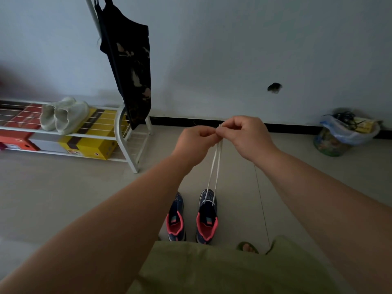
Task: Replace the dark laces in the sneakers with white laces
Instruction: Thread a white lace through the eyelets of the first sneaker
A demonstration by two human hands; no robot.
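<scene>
With both ends of the white lace (214, 166) pinched together up high between the left hand (196, 143) and right hand (244, 136), the person should match the tips evenly so each side runs equal from the right sneaker (206, 217) on the floor.

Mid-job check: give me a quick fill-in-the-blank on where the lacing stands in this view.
1. Both ends of the white lace are pinched together between the left hand and the ____ hand.
2. The lace runs down to the ____ of the two sneakers, the right sneaker.
3. The left sneaker shows ____ lace.
Missing: right; right; no
</scene>
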